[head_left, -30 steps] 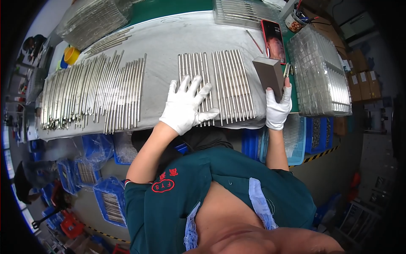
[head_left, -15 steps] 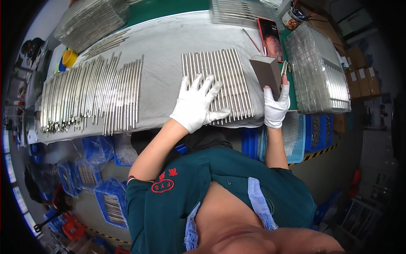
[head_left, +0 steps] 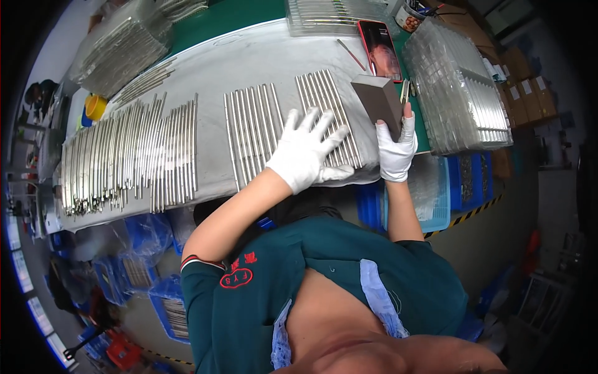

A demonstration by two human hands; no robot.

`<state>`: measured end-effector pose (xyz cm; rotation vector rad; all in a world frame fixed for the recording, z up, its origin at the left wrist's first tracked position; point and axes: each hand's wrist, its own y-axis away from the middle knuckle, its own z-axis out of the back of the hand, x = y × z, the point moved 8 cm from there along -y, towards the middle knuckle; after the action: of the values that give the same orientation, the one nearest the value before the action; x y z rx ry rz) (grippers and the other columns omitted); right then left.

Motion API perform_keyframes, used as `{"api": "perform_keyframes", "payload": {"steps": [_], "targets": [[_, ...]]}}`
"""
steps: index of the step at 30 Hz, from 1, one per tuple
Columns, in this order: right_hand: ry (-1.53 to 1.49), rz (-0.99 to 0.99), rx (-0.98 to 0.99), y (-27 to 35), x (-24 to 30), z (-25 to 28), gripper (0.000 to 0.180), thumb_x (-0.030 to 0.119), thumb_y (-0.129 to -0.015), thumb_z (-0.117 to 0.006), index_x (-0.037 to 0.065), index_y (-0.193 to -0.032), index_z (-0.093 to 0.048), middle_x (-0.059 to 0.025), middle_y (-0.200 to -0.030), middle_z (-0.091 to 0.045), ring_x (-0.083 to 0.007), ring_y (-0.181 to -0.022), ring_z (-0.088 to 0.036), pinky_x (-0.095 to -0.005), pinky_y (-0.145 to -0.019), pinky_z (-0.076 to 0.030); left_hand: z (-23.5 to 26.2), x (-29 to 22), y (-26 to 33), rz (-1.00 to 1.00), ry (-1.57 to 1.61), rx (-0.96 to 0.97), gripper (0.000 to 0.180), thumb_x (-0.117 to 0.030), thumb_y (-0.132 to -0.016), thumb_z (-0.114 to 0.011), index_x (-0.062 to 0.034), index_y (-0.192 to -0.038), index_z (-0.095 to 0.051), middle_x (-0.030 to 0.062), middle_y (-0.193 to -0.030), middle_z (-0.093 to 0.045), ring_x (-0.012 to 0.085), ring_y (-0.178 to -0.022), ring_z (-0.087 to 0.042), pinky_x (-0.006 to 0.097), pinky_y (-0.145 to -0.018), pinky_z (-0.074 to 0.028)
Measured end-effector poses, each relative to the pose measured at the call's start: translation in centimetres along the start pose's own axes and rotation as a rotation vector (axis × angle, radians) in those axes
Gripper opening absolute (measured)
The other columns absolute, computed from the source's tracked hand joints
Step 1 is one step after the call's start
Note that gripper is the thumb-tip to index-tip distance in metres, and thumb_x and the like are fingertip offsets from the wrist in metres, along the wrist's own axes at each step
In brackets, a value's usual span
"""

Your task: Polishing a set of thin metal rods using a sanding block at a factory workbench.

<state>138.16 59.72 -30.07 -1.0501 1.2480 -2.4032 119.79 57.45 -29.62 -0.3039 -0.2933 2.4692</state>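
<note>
Two gloved hands (head_left: 349, 153) on metal rods (head_left: 327, 115), long axes away from the person.

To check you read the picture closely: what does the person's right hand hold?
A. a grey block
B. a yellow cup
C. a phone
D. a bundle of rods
A: the gloved right hand grips a grey block by its lower end, beside the rods.
</note>
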Motion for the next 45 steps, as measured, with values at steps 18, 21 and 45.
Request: {"api": "perform_keyframes", "payload": {"steps": [18, 21, 45], "targets": [[-0.082, -0.027, -0.008, 0.3, -0.5, 0.2, 0.078, 0.005, -0.070, -0.082, 0.009, -0.140, -0.047, -0.0169, -0.101, -0.066, -0.0315, -0.079, -0.063, -0.0378, -0.072, -0.051, 0.5, 3.0, 3.7, 0.152, -0.046, 0.200, 0.082, -0.075, -0.078, -0.049, -0.0218, -0.140, -0.047, 0.0201, -0.145, -0.040, 0.0444, -0.133, -0.036, 0.065, -0.109, -0.018], [-0.058, -0.028, -0.004, 0.3, -0.4, 0.1, 0.076, 0.006, -0.070, -0.082, 0.009, -0.139, -0.049, -0.0160, -0.100, -0.067, -0.0311, -0.079, -0.063, -0.0382, -0.072, -0.051, 0.7, 3.1, 4.1, 0.164, -0.029, 0.169, 0.082, -0.075, -0.077, -0.051, -0.0219, -0.140, -0.048, 0.0208, -0.144, -0.041, 0.0444, -0.133, -0.036, 0.065, -0.109, -0.018], [0.169, -0.017, 0.234, -0.9, 0.5, -1.6, 0.068, 0.018, -0.075, -0.078, 0.017, -0.137, -0.052, -0.0150, -0.104, -0.069, -0.0315, -0.081, -0.066, -0.0394, -0.074, -0.052, 1.2, 8.3, 5.4, 0.450, -0.146, 0.140, 0.078, -0.068, -0.087, -0.043, -0.0135, -0.143, -0.043, 0.0215, -0.147, -0.036, 0.0390, -0.137, -0.031, 0.058, -0.112, -0.018]]}}
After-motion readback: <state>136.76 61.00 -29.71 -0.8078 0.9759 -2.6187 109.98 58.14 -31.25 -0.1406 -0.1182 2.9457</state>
